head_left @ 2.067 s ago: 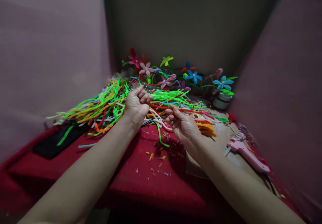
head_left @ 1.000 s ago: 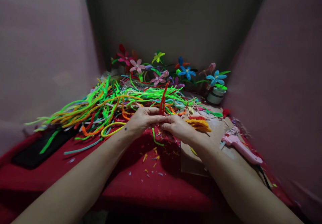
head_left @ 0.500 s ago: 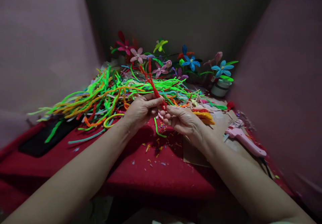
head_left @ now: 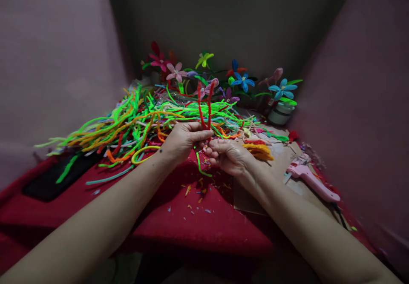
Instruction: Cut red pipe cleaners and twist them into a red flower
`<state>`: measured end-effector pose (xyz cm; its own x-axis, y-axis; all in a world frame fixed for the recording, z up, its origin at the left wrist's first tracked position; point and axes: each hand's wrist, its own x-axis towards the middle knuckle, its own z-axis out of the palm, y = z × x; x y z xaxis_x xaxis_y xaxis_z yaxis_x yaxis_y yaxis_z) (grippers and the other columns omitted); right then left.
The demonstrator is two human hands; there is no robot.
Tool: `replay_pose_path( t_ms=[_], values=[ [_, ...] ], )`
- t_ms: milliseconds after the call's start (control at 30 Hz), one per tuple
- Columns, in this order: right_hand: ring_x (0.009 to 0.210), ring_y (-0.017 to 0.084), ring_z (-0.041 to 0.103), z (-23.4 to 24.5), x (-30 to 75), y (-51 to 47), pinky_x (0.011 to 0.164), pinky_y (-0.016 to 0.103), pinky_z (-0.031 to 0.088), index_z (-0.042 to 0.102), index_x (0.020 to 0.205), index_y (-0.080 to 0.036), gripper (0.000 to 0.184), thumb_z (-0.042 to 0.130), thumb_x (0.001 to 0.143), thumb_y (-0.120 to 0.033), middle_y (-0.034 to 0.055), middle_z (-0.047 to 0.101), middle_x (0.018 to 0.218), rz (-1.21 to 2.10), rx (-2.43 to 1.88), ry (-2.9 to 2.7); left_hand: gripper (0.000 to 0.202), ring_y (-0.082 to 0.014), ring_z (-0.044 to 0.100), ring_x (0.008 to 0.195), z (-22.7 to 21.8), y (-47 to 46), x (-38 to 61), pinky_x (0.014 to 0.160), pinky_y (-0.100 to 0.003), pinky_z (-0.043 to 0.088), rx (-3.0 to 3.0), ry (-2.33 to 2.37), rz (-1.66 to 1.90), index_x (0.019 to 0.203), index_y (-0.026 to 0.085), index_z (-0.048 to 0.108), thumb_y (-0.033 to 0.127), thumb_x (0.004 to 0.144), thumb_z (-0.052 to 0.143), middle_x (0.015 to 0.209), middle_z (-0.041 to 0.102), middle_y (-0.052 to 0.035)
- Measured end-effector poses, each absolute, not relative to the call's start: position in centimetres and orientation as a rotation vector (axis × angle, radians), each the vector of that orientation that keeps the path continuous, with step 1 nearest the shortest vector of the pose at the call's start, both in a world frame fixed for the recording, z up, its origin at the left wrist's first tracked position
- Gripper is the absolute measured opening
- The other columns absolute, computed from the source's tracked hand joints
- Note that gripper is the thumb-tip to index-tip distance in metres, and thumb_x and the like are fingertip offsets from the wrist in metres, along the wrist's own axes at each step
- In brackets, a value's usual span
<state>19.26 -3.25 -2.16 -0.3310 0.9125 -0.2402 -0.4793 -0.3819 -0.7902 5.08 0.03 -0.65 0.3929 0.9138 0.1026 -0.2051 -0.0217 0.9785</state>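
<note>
Left hand (head_left: 187, 141): thumb and fingers pinched closed on red chenille stem (head_left: 209, 109), two prongs upright above grip. Right hand (head_left: 231, 154): fingers curled, just beside left fingertips; whether gripping stem's lower end, cannot tell. Behind hands: heap of chenille stems (head_left: 128, 127), chiefly green and orange; beyond, chenille flowers (head_left: 243, 82). Right side: cardboard (head_left: 247, 201), pink glue gun (head_left: 316, 186). Beneath: red tablecloth (head_left: 198, 228), scattered scraps (head_left: 188, 190).

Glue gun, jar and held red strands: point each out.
Glue gun (head_left: 312, 184), head view: its pink handle.
Jar (head_left: 280, 117), head view: its side.
Red strands (head_left: 209, 108), head view: one strand's middle.
</note>
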Motion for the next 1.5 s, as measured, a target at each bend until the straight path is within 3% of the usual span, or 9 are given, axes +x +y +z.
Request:
replay_pose_path(
  t_ms=[100, 233, 433, 600, 867, 1233, 1500],
  values=[
    [0.045, 0.007, 0.055, -2.2, 19.4, -3.2, 0.048, 0.021, 0.052, 0.063, 0.07, -0.01, 0.005, 0.064, 0.074, -0.012, 0.0023, 0.065, 0.059, 1.738, -0.857, -0.853, 0.016, -0.007, 0.049, 0.042, -0.4, 0.1, 5.1, 0.041, -0.02, 0.035, 1.28, 0.757, 1.036, 0.066, 0.012, 0.067, 0.024, 0.062, 0.077, 0.054, 0.059, -0.0004],
    [0.047, 0.01, 0.059, -2.4, 19.3, -3.2, 0.05, 0.024, 0.052, 0.063, 0.068, -0.01, 0.019, 0.076, 0.063, -0.023, 0.0036, 0.067, 0.061, 1.562, -0.853, -0.969, 0.02, -0.0064, 0.047, 0.042, -0.9, 0.2, 5.2, 0.04, -0.02, 0.03, 1.265, 0.77, 1.007, 0.063, 0.012, 0.064, 0.026, 0.06, 0.078, 0.052, 0.056, 0.0001],
    [0.033, 0.006, 0.046, -2.7, 18.7, -3.6, 0.033, 0.019, 0.037, 0.056, 0.061, -0.013, 0.028, 0.078, 0.058, -0.03, -0.0014, 0.061, 0.05, 1.481, -0.97, -1.043, 0.024, -0.0028, 0.035, 0.036, -0.3, 0.3, 4.9, 0.035, -0.017, 0.024, 1.107, 0.787, 1.159, 0.057, 0.013, 0.054, 0.022, 0.059, 0.076, 0.045, 0.044, 0.0057],
    [0.039, 0.008, 0.049, -2.9, 18.6, -3.9, 0.04, 0.021, 0.04, 0.056, 0.061, -0.014, 0.025, 0.076, 0.06, -0.028, -0.001, 0.062, 0.052, 1.524, -0.962, -1.09, 0.017, -0.0045, 0.039, 0.036, 0.1, 0.1, 4.4, 0.034, -0.017, 0.026, 1.134, 0.832, 1.196, 0.065, 0.014, 0.053, 0.022, 0.069, 0.067, 0.047, 0.047, 0.0046],
    [0.054, 0.013, 0.06, -3.4, 18.7, -3.4, 0.057, 0.027, 0.047, 0.067, 0.073, -0.014, 0.023, 0.077, 0.062, -0.032, 0.003, 0.068, 0.061, 1.514, -0.893, -1.037, 0.019, -0.0044, 0.041, 0.038, -1.1, 0.3, 4.3, 0.036, -0.017, 0.027, 1.272, 0.777, 1.121, 0.065, 0.013, 0.056, 0.026, 0.073, 0.067, 0.048, 0.05, 0.0042],
    [0.048, 0.011, 0.058, -2.9, 18.6, -3.6, 0.054, 0.026, 0.047, 0.061, 0.065, -0.012, 0.021, 0.075, 0.062, -0.028, 0.0042, 0.068, 0.059, 1.548, -0.934, -1.047, 0.022, -0.0046, 0.04, 0.037, -1.3, 0.1, 4.5, 0.036, -0.017, 0.028, 1.288, 0.803, 1.129, 0.064, 0.013, 0.056, 0.03, 0.073, 0.068, 0.047, 0.05, 0.0044],
    [0.054, 0.013, 0.062, -3.0, 18.6, -3.5, 0.058, 0.027, 0.051, 0.063, 0.068, -0.012, 0.014, 0.073, 0.059, -0.018, 0.0049, 0.069, 0.062, 1.572, -0.932, -1.007, 0.023, -0.0043, 0.04, 0.038, -1.6, 0.3, 4.5, 0.035, -0.017, 0.026, 1.294, 0.818, 1.14, 0.063, 0.014, 0.054, 0.029, 0.072, 0.069, 0.048, 0.049, 0.0049]
  ],
)
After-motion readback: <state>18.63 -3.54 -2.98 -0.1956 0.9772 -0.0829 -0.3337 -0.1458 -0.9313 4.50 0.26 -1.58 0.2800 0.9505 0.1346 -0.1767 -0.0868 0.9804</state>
